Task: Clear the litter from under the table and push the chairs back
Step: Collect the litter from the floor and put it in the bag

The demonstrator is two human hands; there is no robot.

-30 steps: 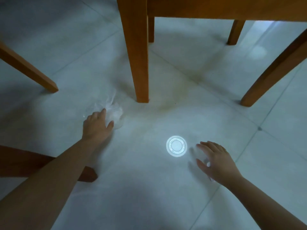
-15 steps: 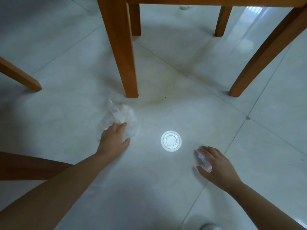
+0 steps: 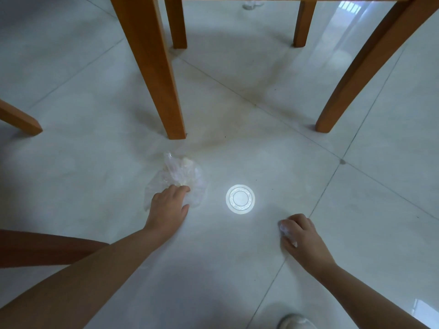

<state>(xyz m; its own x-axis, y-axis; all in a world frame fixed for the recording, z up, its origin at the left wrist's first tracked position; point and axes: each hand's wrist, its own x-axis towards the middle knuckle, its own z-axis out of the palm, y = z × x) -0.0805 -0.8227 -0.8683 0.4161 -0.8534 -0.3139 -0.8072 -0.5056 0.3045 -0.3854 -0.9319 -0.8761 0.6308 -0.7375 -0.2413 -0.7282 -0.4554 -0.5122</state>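
A crumpled clear plastic bag (image 3: pixel 183 173) lies on the white tiled floor just in front of a thick wooden leg (image 3: pixel 152 67). My left hand (image 3: pixel 167 206) grips its near edge, fingers curled into the plastic. My right hand (image 3: pixel 300 236) is low on the floor to the right, fingers curled round a small white crumpled scrap (image 3: pixel 285 230) that shows at the fingertips. More litter (image 3: pixel 251 4), small and pale, lies far back under the table.
A round bright reflection of a ceiling lamp (image 3: pixel 240 199) sits on the floor between my hands. Wooden legs stand at back (image 3: pixel 177 27), back right (image 3: pixel 303 22), right (image 3: pixel 365 67) and left (image 3: pixel 20 119); a dark wooden rail (image 3: pixel 42 248) runs low left. A shoe tip (image 3: pixel 295 322) shows below.
My left hand has dragged the plastic bag rightwards and nearer. My right hand has closed over the small white scrap. The view has tilted up, showing more of the far legs.
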